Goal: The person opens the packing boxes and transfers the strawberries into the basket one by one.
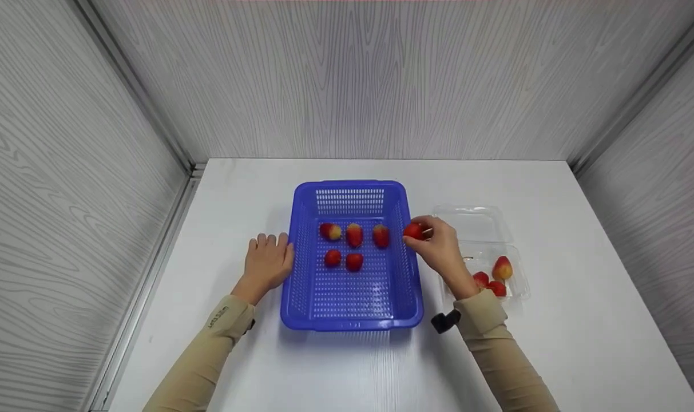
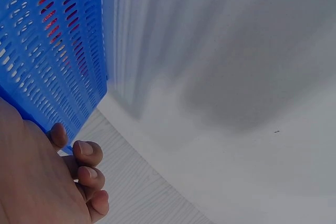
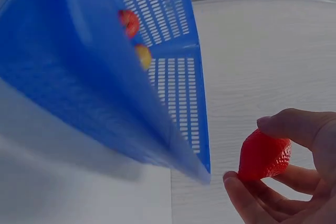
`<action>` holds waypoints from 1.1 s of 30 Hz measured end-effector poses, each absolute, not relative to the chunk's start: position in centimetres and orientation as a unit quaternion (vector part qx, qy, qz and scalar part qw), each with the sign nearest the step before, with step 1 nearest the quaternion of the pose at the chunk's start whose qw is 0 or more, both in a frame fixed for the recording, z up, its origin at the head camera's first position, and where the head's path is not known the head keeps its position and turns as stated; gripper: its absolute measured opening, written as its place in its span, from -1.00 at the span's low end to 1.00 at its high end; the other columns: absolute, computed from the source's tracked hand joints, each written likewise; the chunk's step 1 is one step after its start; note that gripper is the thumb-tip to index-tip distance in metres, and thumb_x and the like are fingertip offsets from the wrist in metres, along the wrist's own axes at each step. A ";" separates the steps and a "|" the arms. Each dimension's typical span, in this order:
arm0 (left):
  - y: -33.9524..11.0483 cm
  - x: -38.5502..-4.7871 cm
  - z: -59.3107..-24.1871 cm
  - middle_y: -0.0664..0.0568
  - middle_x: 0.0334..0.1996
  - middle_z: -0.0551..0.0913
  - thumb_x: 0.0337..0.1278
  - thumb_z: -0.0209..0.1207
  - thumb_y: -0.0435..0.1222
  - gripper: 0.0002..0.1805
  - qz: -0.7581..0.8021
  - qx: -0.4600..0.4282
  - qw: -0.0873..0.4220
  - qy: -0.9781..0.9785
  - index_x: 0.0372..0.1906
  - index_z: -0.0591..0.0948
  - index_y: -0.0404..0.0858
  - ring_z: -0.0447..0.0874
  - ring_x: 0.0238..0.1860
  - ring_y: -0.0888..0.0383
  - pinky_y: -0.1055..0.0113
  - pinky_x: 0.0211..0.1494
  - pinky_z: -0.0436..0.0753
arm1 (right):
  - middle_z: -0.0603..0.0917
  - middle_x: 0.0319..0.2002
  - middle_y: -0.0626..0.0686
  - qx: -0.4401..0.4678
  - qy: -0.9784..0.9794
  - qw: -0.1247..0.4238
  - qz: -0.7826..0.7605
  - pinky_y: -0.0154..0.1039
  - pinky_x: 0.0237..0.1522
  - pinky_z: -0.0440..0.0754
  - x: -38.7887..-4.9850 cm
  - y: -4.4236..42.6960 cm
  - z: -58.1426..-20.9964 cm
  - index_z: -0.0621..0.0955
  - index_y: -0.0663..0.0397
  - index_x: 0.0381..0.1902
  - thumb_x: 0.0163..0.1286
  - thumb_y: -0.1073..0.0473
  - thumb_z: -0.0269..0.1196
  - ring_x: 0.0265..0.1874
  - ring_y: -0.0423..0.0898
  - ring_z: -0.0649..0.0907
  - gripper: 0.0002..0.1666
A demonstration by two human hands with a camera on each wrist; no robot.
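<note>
A blue plastic basket (image 1: 352,325) with slotted walls stands mid-table, several red and yellowish strawberries (image 1: 354,235) lying spread on its floor. My right hand (image 1: 440,243) pinches a red strawberry (image 3: 264,154) between thumb and fingertips, just outside the basket's right rim. In the right wrist view that strawberry is held apart from the blue wall. At the basket's left side my left hand (image 1: 268,263) touches the rim, its fingers (image 2: 88,153) loosely bent and holding nothing. Red fruit shows faintly through the slots in the left wrist view.
To the right of the basket lies an opened clear plastic clamshell box (image 1: 518,286) with strawberries (image 1: 502,268) inside, partly hidden by my right forearm. Its lid (image 1: 475,222) is folded back. Pale wood-grain panels (image 1: 358,80) enclose the white table (image 1: 581,320) at the back and sides.
</note>
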State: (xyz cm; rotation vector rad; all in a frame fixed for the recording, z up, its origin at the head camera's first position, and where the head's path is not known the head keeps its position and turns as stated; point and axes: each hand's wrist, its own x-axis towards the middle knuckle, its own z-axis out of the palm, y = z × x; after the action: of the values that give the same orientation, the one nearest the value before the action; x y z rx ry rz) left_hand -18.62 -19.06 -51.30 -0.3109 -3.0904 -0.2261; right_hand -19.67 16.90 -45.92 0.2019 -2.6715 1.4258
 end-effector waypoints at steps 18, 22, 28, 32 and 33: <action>-18.9 -18.7 -51.1 -0.27 -0.31 0.47 0.50 -0.23 -0.14 -0.64 -0.073 -0.104 0.016 -0.992 -0.11 0.41 -0.37 0.39 -0.20 -0.24 -0.09 -0.08 0.33 | 0.68 -0.25 0.20 0.080 -0.910 -0.030 0.405 -0.03 -0.18 0.61 -22.4 12.2 -47.7 0.66 0.30 -0.14 0.14 0.24 0.45 -0.30 0.06 0.61 -0.65; -18.9 -18.6 -51.1 -0.26 -0.33 0.46 0.49 -0.21 -0.15 -0.67 -0.077 -0.103 0.020 -0.991 -0.16 0.40 -0.36 0.38 -0.22 -0.24 -0.09 -0.09 0.32 | 0.66 -0.33 0.18 0.102 -0.924 -0.034 0.367 -0.05 -0.25 0.62 -22.7 11.7 -48.1 0.66 0.31 -0.20 0.11 0.28 0.44 -0.38 0.03 0.59 -0.70; -19.0 -18.6 -51.2 -0.25 -0.34 0.46 0.49 -0.22 -0.15 -0.67 -0.075 -0.102 0.023 -0.992 -0.16 0.40 -0.36 0.38 -0.21 -0.24 -0.09 -0.08 0.32 | 0.46 -0.59 0.03 0.122 -0.953 -0.048 0.274 -0.11 -0.46 0.41 -23.2 10.5 -48.7 0.46 0.09 -0.61 0.01 0.39 0.33 -0.53 -0.01 0.44 -0.76; -19.0 -18.6 -51.3 -0.25 -0.33 0.46 0.49 -0.23 -0.15 -0.67 -0.071 -0.097 0.019 -0.993 -0.15 0.40 -0.35 0.39 -0.22 -0.23 -0.08 -0.09 0.32 | 0.52 -0.54 0.12 0.112 -0.966 -0.050 0.226 0.05 -0.42 0.52 -23.3 9.8 -49.0 0.46 0.12 -0.59 -0.01 0.42 0.28 -0.47 0.15 0.57 -0.80; -19.0 -18.6 -51.4 -0.25 -0.33 0.46 0.49 -0.22 -0.15 -0.66 -0.072 -0.096 0.019 -0.993 -0.15 0.40 -0.35 0.39 -0.22 -0.23 -0.08 -0.09 0.32 | 0.57 -0.51 0.16 0.111 -0.968 -0.053 0.221 0.10 -0.39 0.54 -23.2 9.6 -49.1 0.49 0.15 -0.55 0.01 0.42 0.27 -0.43 0.20 0.62 -0.84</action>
State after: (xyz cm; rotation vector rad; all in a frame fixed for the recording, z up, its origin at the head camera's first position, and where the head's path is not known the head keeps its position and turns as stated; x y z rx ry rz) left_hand -18.62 -19.03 -51.37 -0.2976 -3.0821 -0.2238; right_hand -23.21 9.64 -49.11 0.3608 -3.1462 0.7177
